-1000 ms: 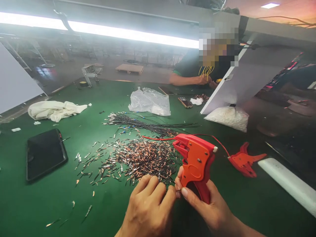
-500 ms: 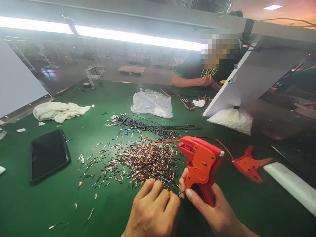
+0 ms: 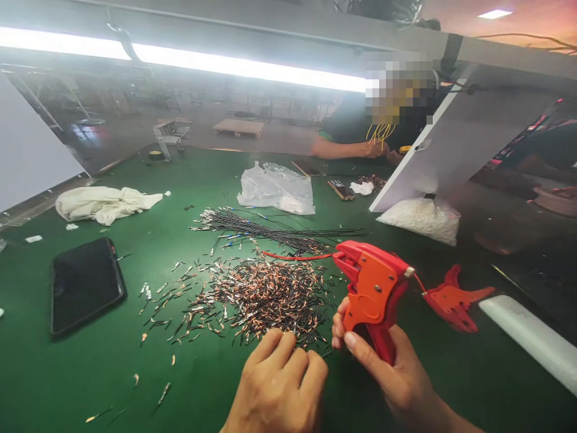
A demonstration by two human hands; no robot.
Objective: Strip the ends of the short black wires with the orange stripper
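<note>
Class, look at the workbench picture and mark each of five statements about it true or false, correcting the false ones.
1. The right hand grips an orange-red stripper. True.
2. The left hand lies flat and open on the phone. False: it is curled at the near edge of the pile of cut wire bits, far from the phone.
3. A second red tool lies on the mat to the right of the stripper. True.
4. The bundle of long black wires lies nearer the camera than the pile. False: it lies beyond the pile.
5. The white cloth covers the phone. False: it lies apart, farther back on the green mat.
</note>
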